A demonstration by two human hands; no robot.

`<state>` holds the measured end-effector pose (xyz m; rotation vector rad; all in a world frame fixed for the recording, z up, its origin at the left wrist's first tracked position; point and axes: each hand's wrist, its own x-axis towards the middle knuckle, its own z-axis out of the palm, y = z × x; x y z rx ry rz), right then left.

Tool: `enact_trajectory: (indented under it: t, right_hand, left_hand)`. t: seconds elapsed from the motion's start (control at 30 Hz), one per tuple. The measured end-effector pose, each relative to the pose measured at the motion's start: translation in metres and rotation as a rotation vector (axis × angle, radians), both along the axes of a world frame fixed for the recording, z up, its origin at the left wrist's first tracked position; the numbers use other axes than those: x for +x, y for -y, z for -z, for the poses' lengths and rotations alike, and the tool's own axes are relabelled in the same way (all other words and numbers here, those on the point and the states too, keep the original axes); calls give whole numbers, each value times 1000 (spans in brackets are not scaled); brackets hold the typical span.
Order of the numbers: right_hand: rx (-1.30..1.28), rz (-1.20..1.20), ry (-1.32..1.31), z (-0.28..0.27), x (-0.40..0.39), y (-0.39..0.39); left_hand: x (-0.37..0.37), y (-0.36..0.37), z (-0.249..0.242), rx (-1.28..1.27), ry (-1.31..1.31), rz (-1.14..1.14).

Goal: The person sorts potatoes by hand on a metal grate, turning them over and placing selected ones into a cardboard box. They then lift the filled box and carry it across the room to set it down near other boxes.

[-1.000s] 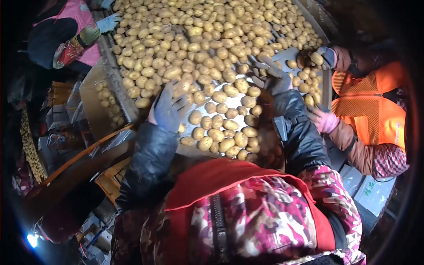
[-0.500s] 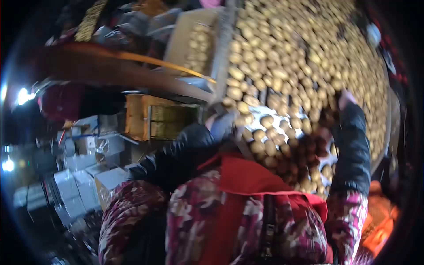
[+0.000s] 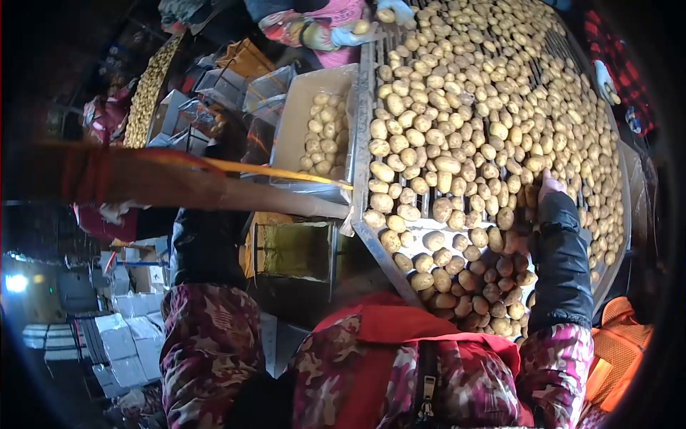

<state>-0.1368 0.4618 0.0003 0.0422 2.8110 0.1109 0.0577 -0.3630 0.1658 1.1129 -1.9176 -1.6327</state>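
Potatoes [image 3: 446, 164] cover a slatted metal sorting table [image 3: 361, 154]. My right hand [image 3: 550, 184] reaches into them at the right of the table, below a dark sleeve cuff, and touches potatoes there. Its fingers are mostly hidden, so I cannot see whether they grip one. My left arm's dark sleeve [image 3: 204, 247] extends up to the left and passes behind a brown beam; the left hand itself is hidden. Closer to my body, several potatoes [image 3: 457, 264] lie on a pale, lit surface at the table's narrowing end.
A cardboard box [image 3: 293, 136] part-filled with potatoes stands left of the table. The brown beam [image 3: 286, 196] crosses beside it. Co-workers' gloved hands [image 3: 350, 34] are at the far edge, another gloved hand [image 3: 606, 80] at the right. White cartons [image 3: 125, 343] are stacked lower left.
My left arm has swung left, away from the table's corner, and the hand has gone out of sight. My right hand remains among the potatoes. The view has steadied.
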Motion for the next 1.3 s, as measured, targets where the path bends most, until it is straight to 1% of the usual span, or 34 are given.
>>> enact_trajectory:
  t: [0.07, 0.1, 0.13, 0.2, 0.27, 0.3, 0.33, 0.37, 0.4, 0.43, 0.47, 0.5, 0.53, 0.6, 0.63, 0.67, 0.7, 0.73, 0.77, 0.8, 0.83, 0.87, 0.9, 0.93, 1.0, 1.07, 1.1, 1.17, 1.2, 1.27, 1.3]
  right_hand:
    - [45, 10, 22, -11, 7, 9]
    - [19, 38, 43, -29, 15, 21]
    - [17, 35, 17, -26, 16, 20]
    - [10, 14, -12, 9, -2, -1]
    - [-132, 44, -35, -27, 14, 20]
    - [-156, 8, -80, -38, 27, 24]
    - [-198, -36, -90, -15, 14, 8]
    - [-156, -25, -57, -34, 29, 13]
    - [-113, -16, -24, -55, 46, 18]
    - [-70, -8, 11, -75, 62, 22]
    - [-64, 44, 60, -73, 62, 17]
    - [-67, 83, 106, -65, 57, 11]
    - [-77, 111, 149, -56, 54, 3]
    - [-320, 192, 19, 5, 64, -28]
    - [-515, 284, 34, 31, 68, -43]
    - [-703, 439, 21, 15, 82, -36]
    - [-959, 691, -11, -14, 107, -15]
    - [-1154, 885, -66, -38, 129, 6]
    - [-1263, 995, -124, -54, 148, 25]
    - [-1284, 842, -183, -46, 166, 31]
    - [-1116, 661, -258, -53, 186, 51]
    - [-947, 480, -322, -65, 204, 78]
    - [-1038, 378, -222, -92, 220, 111]
    - [-1132, 269, -117, -112, 233, 141]
    - [-1177, -121, 15, -59, 257, 174]
    - [-780, -346, 42, -87, 270, 204]
    - [-825, -422, 3, -93, 267, 206]
    - [-908, -553, -73, -101, 261, 203]
    - [-882, -578, -81, -111, 260, 202]
    - [-882, -582, -152, -116, 255, 186]
    - [-933, -492, -194, -104, 257, 177]
  left_hand:
    - [-9, 10, 6, 24, -57, -51]
    - [-5, 11, 13, 33, -75, -66]
    - [1, 11, 22, 49, -86, -71]
    - [23, 4, 46, 85, -100, -59]
    - [63, -13, 84, 197, -98, 3]
    - [94, -17, 109, 310, -91, 72]
    - [123, -24, 130, 453, -94, 147]
    - [153, -31, 152, 656, -97, 245]
    - [193, -38, 176, 938, -88, 385]
    - [231, -48, 199, 1097, 1, 514]
    - [273, -24, 269, 543, 298, 830]
    - [251, -108, 201, 977, 354, 573]
    - [239, -184, 157, 840, 417, 684]
    - [203, -279, 106, 478, 426, 1024]
    - [179, -314, 92, 416, 385, 1145]
    - [157, -330, 94, 481, 363, 1265]
    - [142, -341, 115, 495, 295, 1375]
    - [127, -352, 136, 514, 222, 1480]
    - [106, -378, 136, 727, 431, 1361]
    - [84, -404, 136, 910, 631, 1182]
    - [84, -422, 120, 1073, 441, 1105]
    - [80, -431, 125, 1247, 392, 1054]
    - [76, -439, 131, 1421, 352, 996]
    - [74, -456, 110, 1380, 416, 905]
    - [76, -469, 125, 1555, 418, 585]
    - [86, -456, 230, 1398, 213, 781]
    - [90, -450, 280, 1312, 110, 854]
    - [85, -436, 205, 914, 2, 1097]
    - [83, -432, 175, 533, -89, 1277]
    - [90, -431, 180, 976, 49, 1090]
    - [93, -431, 183, 1172, 117, 952]
